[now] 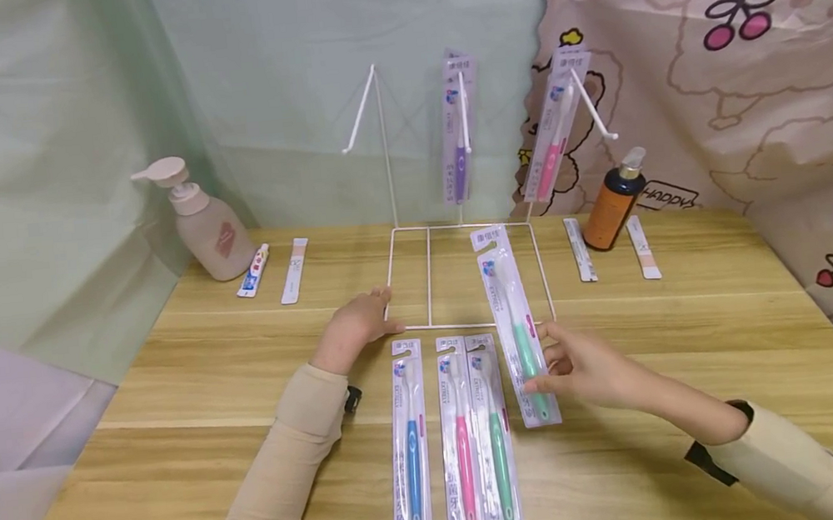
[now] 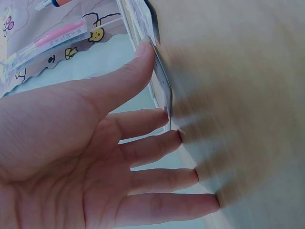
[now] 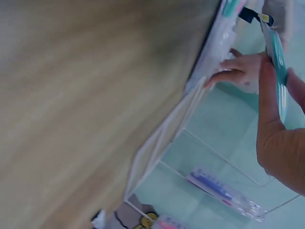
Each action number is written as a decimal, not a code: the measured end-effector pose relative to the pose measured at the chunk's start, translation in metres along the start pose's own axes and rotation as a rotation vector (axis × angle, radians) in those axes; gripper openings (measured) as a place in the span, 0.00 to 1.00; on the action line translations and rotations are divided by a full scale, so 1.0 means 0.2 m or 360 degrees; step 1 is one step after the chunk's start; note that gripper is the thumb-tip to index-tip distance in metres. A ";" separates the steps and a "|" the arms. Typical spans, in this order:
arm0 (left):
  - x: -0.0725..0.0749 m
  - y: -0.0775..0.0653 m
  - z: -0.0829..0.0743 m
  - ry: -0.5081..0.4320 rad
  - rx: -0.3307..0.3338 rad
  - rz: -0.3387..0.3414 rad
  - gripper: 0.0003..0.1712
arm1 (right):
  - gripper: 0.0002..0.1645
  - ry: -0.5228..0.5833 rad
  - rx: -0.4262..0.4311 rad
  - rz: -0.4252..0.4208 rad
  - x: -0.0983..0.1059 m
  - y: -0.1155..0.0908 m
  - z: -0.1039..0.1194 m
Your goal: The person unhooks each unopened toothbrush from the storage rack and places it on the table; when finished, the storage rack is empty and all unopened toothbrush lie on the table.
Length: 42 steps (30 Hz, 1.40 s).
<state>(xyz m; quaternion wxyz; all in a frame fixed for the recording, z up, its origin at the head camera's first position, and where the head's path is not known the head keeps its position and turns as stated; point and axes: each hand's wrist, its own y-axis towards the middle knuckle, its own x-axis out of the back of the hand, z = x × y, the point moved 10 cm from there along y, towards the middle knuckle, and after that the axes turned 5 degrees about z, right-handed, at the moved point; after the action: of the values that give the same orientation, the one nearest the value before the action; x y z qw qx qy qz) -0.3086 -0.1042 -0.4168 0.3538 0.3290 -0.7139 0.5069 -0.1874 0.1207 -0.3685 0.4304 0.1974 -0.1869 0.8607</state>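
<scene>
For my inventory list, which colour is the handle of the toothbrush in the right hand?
The handle is green, seen best in the head view.

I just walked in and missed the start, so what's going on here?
A person's right hand holds a packaged green toothbrush off the table, near the front of a white wire rack. Their left hand rests at the rack's front left corner. A purple toothbrush hangs from the middle hook and a pink toothbrush from the right hook. Lying in front of the rack are three more packs: blue, pink and green.
</scene>
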 end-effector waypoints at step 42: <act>0.00 0.02 -0.01 0.0042 -0.0030 0.0002 0.45 | 0.24 0.0645 -0.0482 0.0463 -0.37 -0.24 -0.32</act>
<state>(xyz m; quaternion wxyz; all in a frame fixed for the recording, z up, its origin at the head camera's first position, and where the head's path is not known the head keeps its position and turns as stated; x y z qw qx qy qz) -0.3117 -0.1020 -0.4181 0.3658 0.3185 -0.7142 0.5046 -0.1200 0.1292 -0.4517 0.3557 -0.0741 -0.2498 0.8975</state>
